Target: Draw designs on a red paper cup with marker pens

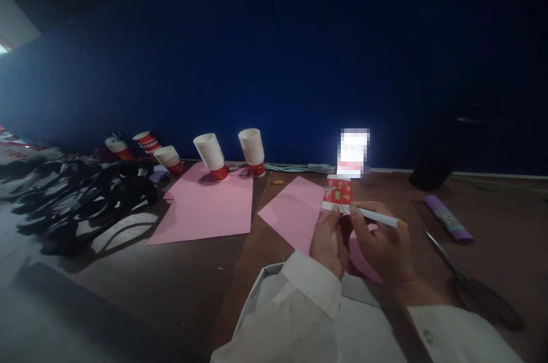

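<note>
In the head view my left hand (329,243) is closed around a red patterned paper cup (337,192), which lies tilted with its white rim towards me. My right hand (383,246) grips a white marker pen (381,217) with an orange end pointing right. The pen's other end is at the cup's near edge, hidden by my fingers. Beneath both hands lies pink paper (295,209). A small orange cap (278,182) rests on the table behind the paper, to the left of the cup.
Scissors (466,283) and a purple packet (449,219) lie to the right, before a dark container (434,163). Stacked paper cups (252,149) stand at the back, with more pink paper (205,203) and tangled black straps (94,197) leftwards. A bright pixelated patch (353,152) shows behind my hands.
</note>
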{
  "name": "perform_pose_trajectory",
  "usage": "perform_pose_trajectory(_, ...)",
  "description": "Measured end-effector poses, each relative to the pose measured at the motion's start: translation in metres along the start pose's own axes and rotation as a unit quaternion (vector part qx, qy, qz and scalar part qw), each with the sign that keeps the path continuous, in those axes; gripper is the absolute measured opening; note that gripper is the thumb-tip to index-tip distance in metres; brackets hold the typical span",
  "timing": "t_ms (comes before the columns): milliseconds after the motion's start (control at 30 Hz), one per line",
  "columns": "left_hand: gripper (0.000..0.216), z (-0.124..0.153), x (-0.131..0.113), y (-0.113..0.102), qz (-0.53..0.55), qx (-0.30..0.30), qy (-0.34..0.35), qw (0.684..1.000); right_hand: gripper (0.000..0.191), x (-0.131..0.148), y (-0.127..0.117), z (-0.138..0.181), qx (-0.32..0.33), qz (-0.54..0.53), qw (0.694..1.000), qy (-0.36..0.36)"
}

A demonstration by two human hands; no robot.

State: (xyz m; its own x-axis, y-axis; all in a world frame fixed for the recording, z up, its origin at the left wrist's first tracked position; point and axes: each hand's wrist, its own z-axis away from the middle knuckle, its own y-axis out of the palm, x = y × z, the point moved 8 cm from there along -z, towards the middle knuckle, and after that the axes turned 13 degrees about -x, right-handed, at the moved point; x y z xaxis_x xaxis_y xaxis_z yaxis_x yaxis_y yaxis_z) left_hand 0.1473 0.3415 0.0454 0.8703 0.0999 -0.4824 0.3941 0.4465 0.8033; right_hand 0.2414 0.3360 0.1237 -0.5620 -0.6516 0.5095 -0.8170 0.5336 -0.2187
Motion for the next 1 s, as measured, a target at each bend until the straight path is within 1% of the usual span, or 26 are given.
perform_pose_trajectory(67, 0.023, -0.0001, -0.0001, 0.0003, 0.005, 0.004, 0.000, 1.000, 0.025, -0.0010, 0.0000, 0.0001, 0.000, 0.005, 1.000, 0.002)
perform_pose_trajectory(167, 0.021, -0.0012, 0.0009, -0.0021, 0.010, -0.006, -0.005, 1.000, 0.027, -0.0034, 0.0005, 0.0009, 0.004, 0.015, 1.000, 0.008)
perform_pose_trajectory(333, 0.022, -0.0023, 0.0015, -0.0024, 0.011, -0.004, -0.005, 1.000, 0.022, -0.0049, 0.0013, 0.0016, 0.011, 0.006, 1.000, 0.024)
perform_pose_trajectory(533, 0.025, -0.0019, 0.0004, -0.0023, 0.003, -0.007, 0.002, 1.000, 0.021, 0.0011, 0.0009, 0.0001, 0.006, 0.000, 1.000, -0.011)
perform_pose_trajectory(633, 0.026, -0.0017, 0.0008, -0.0020, 0.006, -0.006, -0.001, 1.000, 0.018, -0.0007, 0.0000, 0.0010, -0.003, 0.005, 1.000, -0.012)
perform_pose_trajectory(800, 0.023, -0.0022, 0.0007, -0.0011, 0.012, 0.004, 0.001, 1.000, 0.018, -0.0003, 0.0014, 0.0030, -0.001, -0.005, 1.000, -0.018)
perform_pose_trajectory(900, 0.025, -0.0032, 0.0012, -0.0023, 0.010, 0.005, 0.002, 1.000, 0.019, -0.0012, 0.0008, 0.0026, -0.004, 0.008, 1.000, -0.011)
perform_pose_trajectory(1000, 0.027, -0.0047, 0.0027, -0.0041, 0.009, 0.003, 0.000, 1.000, 0.017, 0.0009, 0.0005, 0.0016, -0.001, 0.008, 1.000, -0.019)
